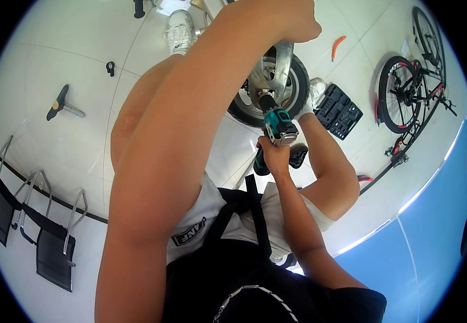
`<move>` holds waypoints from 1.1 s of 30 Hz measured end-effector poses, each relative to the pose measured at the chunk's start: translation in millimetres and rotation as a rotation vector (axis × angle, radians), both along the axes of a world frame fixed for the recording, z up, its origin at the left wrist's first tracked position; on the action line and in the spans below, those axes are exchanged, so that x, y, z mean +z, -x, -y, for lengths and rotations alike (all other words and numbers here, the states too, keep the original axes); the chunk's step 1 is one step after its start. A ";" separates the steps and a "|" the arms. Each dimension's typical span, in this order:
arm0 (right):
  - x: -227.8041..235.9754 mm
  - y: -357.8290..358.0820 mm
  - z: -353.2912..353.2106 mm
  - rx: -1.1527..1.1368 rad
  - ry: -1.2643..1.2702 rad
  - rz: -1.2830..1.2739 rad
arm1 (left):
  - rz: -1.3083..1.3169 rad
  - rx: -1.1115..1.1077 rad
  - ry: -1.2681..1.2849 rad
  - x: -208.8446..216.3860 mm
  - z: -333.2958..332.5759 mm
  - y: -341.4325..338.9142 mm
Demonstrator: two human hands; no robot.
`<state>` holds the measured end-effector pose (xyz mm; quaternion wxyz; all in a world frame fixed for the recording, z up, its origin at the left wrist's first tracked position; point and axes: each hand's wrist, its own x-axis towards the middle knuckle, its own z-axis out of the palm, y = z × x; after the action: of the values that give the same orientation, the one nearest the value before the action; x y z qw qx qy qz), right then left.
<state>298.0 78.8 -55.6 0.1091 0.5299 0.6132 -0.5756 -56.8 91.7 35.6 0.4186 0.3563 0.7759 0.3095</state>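
Observation:
My right hand (275, 156) is wrapped around the grip of a teal and black cordless drill (280, 125). The drill's chuck points away from me and meets the hub area of a small wheel (298, 86) with a black tyre. A silver metal fork (283, 62) straddles this wheel between my legs. My left arm reaches across to the top of the view, where my left hand (300, 22) is curled closed above the fork. Whatever lies in its fingers is hidden. Where the drill's tip touches the hub cannot be made out.
An open black tool case (339, 111) lies beside my right foot, with an orange curved piece (338, 48) farther off. Bicycles (405, 97) stand at the right. A black-and-silver T-shaped part (64, 105) and a small black clamp (110, 68) lie left; black chairs (54, 255) stand nearer.

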 end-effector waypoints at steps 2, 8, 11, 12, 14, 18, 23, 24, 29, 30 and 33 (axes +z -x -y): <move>2.6 3.9 -0.2 -0.007 0.020 -0.004 | -0.029 0.031 -0.040 -2.6 2.6 -2.1; -3.4 -1.6 -0.1 0.053 -0.042 0.067 | -0.028 0.015 -0.028 0.2 2.3 -0.7; -8.4 -7.0 0.0 0.121 -0.085 0.096 | -0.029 0.014 -0.024 4.1 1.4 -1.8; -7.2 -5.0 1.0 0.145 -0.118 0.082 | -0.034 0.021 -0.023 6.5 3.6 -1.1; 0.6 4.5 -1.2 0.293 -0.154 0.144 | -0.031 0.028 0.002 10.8 6.9 -0.2; 16.9 23.5 -10.9 0.494 -0.311 0.159 | -0.019 -0.050 -0.002 1.2 -0.3 -3.2; 17.4 43.6 -31.3 0.421 -0.117 0.305 | -0.109 0.010 -0.050 -3.9 5.2 -9.0; 22.5 48.0 -33.0 0.454 -0.168 0.296 | -0.125 0.004 -0.057 -4.1 6.0 -8.4; 32.6 59.0 -35.7 0.365 -0.060 0.365 | -0.041 -0.062 0.043 8.6 1.8 -8.6; 28.0 55.6 -34.5 0.374 -0.071 0.374 | -0.046 -0.071 0.058 9.0 1.1 -8.0; 22.7 54.6 -34.4 0.296 -0.002 0.372 | 0.004 -0.049 0.050 11.1 6.1 -5.6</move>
<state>243.4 113.3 -32.9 0.3029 0.5313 0.6540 -0.4452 -51.1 85.5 46.7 0.4363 0.3642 0.7735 0.2804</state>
